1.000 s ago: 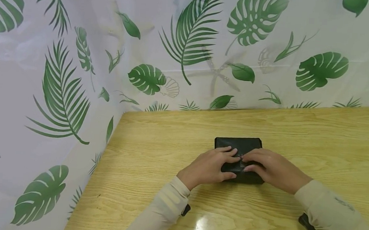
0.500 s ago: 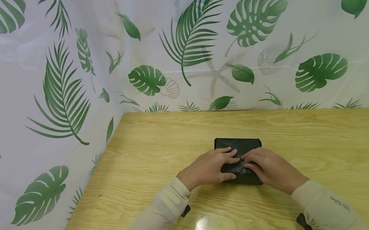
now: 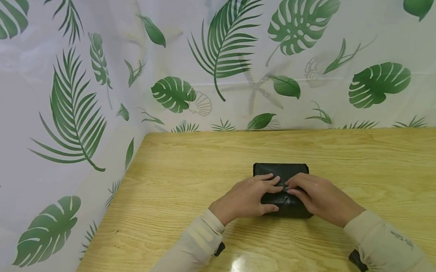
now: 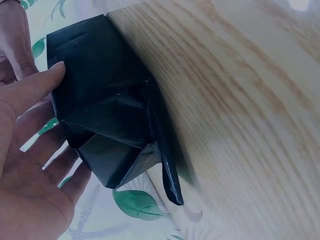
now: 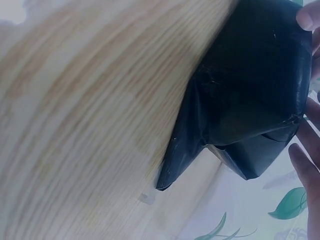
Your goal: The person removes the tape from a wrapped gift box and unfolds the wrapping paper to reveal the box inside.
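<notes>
A small box-shaped package [image 3: 282,171] in creased black wrapping lies on the table. My left hand [image 3: 241,197] rests on its top with fingers spread and thumb near the front edge. Opposite it, my right hand [image 3: 322,199] bends its fingers and thumb together at the creased seam in the middle; whether they pinch or press the wrapping is hidden. In the left wrist view, the package's end shows loose folded flaps [image 4: 110,155], with one pointed flap [image 4: 170,180] sticking out. Another pointed flap [image 5: 180,155] sticks out at the opposite end in the right wrist view.
The wood-grain table [image 3: 175,184] extends around the package on all sides. White cloth [image 3: 229,90] printed with green leaves hangs behind the table and along its left side. Dark wrist-camera pieces show beneath both sleeves.
My right hand has shifted slightly along the seam, away from the package's front edge, its thumb now nearer the fingertips. The left hand and the package stay in place.
</notes>
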The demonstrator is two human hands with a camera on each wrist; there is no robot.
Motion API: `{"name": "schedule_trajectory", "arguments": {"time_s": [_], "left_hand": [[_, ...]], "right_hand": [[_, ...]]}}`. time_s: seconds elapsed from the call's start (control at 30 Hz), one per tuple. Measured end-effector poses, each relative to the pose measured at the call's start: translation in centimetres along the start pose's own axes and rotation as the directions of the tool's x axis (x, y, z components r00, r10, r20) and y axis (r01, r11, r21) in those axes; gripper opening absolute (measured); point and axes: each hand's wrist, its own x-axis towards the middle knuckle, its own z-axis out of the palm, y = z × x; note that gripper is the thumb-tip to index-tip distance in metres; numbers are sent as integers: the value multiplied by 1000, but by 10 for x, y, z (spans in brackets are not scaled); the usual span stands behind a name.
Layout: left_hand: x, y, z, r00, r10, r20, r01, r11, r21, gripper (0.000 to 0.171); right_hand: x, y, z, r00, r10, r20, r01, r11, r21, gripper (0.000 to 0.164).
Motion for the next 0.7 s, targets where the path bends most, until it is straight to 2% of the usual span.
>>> {"name": "schedule_trajectory", "arguments": {"time_s": [0.33, 0.57, 0.7], "left_hand": [[0, 1, -3, 1000, 11, -23, -11, 1000, -2, 56], [1, 1, -4, 993, 64, -96, -52, 991, 124, 55], [0, 2, -4, 993, 54, -108, -39, 990, 136, 59]], "right_hand": [[-1, 1, -4, 995, -75, -59, 76, 997, 19, 29], [-3, 0, -5, 992, -105, -74, 106, 994, 15, 30], [-4, -2, -8, 989, -124, -84, 124, 992, 5, 29]]}}
